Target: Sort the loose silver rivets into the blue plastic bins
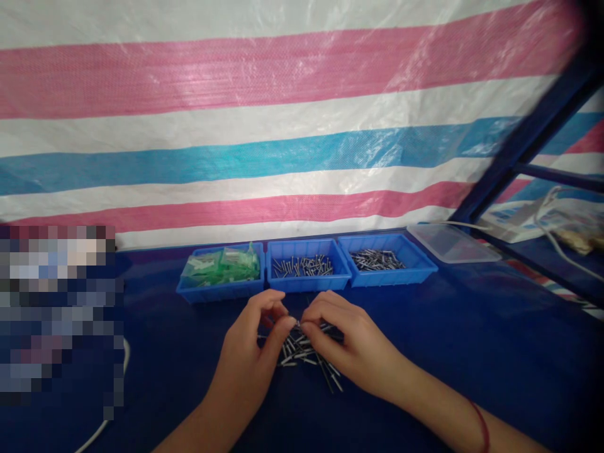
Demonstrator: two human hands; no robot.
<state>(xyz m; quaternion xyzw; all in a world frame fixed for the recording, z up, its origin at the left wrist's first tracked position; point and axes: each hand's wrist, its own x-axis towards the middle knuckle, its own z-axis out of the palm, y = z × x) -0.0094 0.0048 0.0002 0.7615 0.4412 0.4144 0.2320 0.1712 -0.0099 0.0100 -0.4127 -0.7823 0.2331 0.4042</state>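
Striped sheet [283, 157] behind blue surface [401, 340] | forearms angled inward, fingertips almost meeting | left hand [252, 336] half-curled, right hand [353, 330] pinching; cannot tell whether either grips a pin | metal pins [302, 347] heaped beneath, partly hidden by fingers | beyond, three blue bins [309, 283]: green packets [226, 264] left, pins elsewhere

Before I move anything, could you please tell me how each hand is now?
Left hand: partly curled; whether it holds anything cannot be told.
Right hand: nearly pinched shut over the blind rivet pile; whether it grips one cannot be told.
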